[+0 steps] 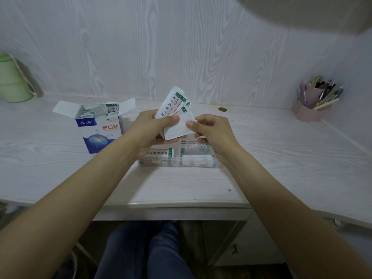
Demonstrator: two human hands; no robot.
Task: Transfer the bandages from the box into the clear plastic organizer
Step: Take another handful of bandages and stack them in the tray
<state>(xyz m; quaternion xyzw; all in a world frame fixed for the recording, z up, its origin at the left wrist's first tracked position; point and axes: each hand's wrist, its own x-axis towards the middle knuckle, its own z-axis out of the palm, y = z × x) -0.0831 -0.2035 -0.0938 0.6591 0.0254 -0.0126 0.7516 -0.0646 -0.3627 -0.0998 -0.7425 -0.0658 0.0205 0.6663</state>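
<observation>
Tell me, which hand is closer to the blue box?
Left. The left hand is just right of the box, holding bandages; the right hand is farther right.

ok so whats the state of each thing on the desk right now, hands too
box: flaps open, bandages inside
clear plastic organizer: open-topped, partly filled
bandages: fanned above the organizer
left hand: holds the fan
right hand: pinches the front bandage
pen holder: upright, full
green cup: upright

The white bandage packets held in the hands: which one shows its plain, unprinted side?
The white bandage packet lowest in the fan, pinched by the right hand. The printed packets above it, held by the left hand, show green strips and text.
</observation>
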